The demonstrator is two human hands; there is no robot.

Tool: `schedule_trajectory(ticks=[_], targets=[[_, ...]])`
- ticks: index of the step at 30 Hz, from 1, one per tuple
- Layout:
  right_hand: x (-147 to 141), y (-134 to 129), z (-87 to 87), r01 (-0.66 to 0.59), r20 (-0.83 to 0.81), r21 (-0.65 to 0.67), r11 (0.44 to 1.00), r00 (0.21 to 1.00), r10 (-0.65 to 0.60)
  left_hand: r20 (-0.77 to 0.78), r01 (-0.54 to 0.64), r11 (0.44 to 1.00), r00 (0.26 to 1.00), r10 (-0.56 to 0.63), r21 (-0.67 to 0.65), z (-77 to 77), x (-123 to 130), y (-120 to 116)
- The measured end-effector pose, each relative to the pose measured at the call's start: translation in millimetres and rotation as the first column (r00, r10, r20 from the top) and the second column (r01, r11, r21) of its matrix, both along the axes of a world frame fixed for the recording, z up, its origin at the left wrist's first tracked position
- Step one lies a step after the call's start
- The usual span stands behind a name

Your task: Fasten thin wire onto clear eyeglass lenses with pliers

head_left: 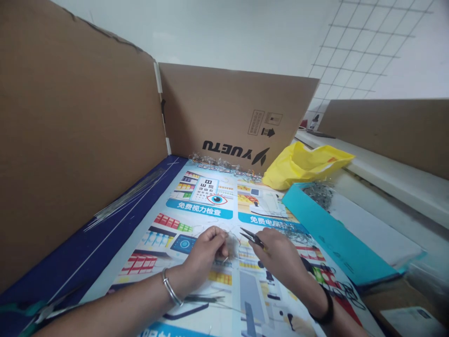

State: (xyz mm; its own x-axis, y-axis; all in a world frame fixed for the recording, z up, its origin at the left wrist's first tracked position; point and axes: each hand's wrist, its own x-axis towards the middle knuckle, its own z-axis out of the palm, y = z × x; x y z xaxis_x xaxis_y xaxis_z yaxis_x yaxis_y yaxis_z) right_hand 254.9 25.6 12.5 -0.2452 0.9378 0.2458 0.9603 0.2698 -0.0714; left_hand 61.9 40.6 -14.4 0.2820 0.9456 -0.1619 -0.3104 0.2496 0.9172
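Observation:
My left hand is closed in a pinch over the printed poster sheet. Between its thumb and fingers is a fine wire, whose full course is too thin to follow. To its right, my right hand grips a pair of needle-nose pliers, the dark jaws pointing left toward the left hand. A small space separates the plier tips from the left fingertips. Several dark straight wires lie beneath the left wrist.
Straight silvery wires rest on the blue surface at left. Tangled wire pieces line the back cardboard panel. At right are a yellow bag, a teal folder and a wire heap. Teal-handled scissors sit lower left.

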Motion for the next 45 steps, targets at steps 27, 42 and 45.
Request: schedule_trajectory(ticks=[27, 42, 45], targets=[[-9.6, -11.8, 8.5, -0.052, 0.36, 0.08, 0.995, 0.933, 0.02, -0.128, 0.065, 0.992, 0.99, -0.052, 0.106, 0.2, 0.3, 0.0], [-10.7, -12.3, 2.4, -0.074, 0.34, 0.134, 0.988, 0.94, 0.025, -0.138, 0.224, 0.974, 0.967, -0.216, 0.045, -2.3, -1.1, 2.4], [-10.2, -12.3, 4.0, -0.072, 0.34, 0.13, 0.989, 0.94, 0.024, -0.122, 0.257, 0.966, 0.96, -0.253, 0.019, 0.2, -2.8, 2.5]])
